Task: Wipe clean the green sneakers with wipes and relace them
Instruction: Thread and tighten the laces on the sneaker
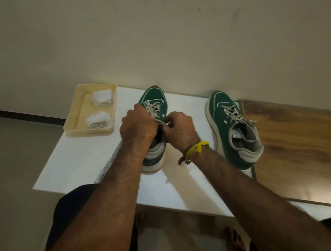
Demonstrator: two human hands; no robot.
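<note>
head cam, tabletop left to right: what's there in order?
Cream tray holding two white wipe wads → left hand → right hand, both working the lace of the nearer green sneaker → second green sneaker → wooden surface.

Both hands, left hand (137,125) and right hand (180,131), apparently pinch the left sneaker's (153,106) laces (153,110).

Two green sneakers (153,106) (232,129) counted right of tray (72,122); two wads of wipes (101,97) (98,119) counted inside tray; one tray; two hands (137,125) (180,132) seen right of tray.
</note>
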